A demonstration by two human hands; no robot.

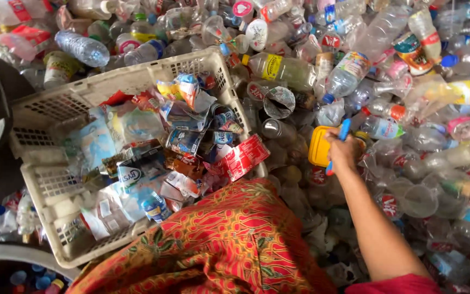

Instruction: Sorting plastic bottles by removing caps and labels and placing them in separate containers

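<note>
My right hand (344, 149) reaches out over a big pile of clear plastic bottles (354, 71) and cups. It grips a slim blue-handled tool (341, 136) that sticks up past the fingers, and it rests against a yellow plastic container (317, 147) lying in the pile. My left hand is out of sight. A red and orange patterned cloth (229, 239) covers my lap at the bottom middle.
A white plastic crate (44, 179) to the left holds torn bottle labels and wrappers. A red label (243, 157) hangs over its near corner. A tub of bottle caps (28, 277) shows at the bottom left. Crushed bottles lie all around.
</note>
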